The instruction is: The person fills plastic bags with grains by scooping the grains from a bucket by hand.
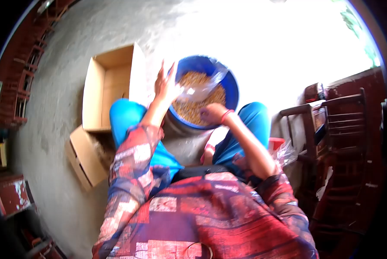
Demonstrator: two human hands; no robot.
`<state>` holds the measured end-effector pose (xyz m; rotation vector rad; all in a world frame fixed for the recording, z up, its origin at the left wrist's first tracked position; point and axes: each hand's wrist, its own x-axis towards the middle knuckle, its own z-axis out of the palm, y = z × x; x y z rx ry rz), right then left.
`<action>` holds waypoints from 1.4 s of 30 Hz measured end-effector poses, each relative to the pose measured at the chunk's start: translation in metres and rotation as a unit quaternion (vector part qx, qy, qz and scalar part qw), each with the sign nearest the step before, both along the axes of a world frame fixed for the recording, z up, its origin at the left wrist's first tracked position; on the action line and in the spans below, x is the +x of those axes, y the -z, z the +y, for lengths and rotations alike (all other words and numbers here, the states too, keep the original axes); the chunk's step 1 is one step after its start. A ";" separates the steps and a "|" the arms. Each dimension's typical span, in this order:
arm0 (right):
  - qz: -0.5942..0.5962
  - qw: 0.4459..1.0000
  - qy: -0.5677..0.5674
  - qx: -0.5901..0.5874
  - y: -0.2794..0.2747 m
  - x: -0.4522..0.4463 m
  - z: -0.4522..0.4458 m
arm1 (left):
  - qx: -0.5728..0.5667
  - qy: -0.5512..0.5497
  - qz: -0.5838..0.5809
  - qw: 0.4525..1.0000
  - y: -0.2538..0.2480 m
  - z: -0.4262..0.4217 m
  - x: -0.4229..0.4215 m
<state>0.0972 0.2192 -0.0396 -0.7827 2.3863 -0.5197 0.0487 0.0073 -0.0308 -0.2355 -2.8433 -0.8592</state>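
Note:
My left hand (165, 84) is at the left rim of a blue tub (233, 86), with its fingers stretched out and apart. A clear plastic bag (202, 91) lies across the tub's opening, close to the palm; whether the hand touches it I cannot tell. Small yellow-brown pieces (189, 113), like grain or a snack, fill much of the tub. Over the tub's near right side is my right hand (213, 113), fingers curled down toward the pieces. What those fingers hold, if anything, is hidden. A pink band circles the right wrist.
Left of the tub stands an open cardboard box (87, 93), with a second, smaller carton (87, 157) below it. My knees flank the tub. On the right are a dark wooden chair (344, 121) and a red container (276, 143) beside clear plastic.

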 end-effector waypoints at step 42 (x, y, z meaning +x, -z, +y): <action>0.346 0.891 0.293 0.007 -0.057 -0.082 0.014 | 0.370 -0.100 0.030 0.923 0.054 0.016 0.079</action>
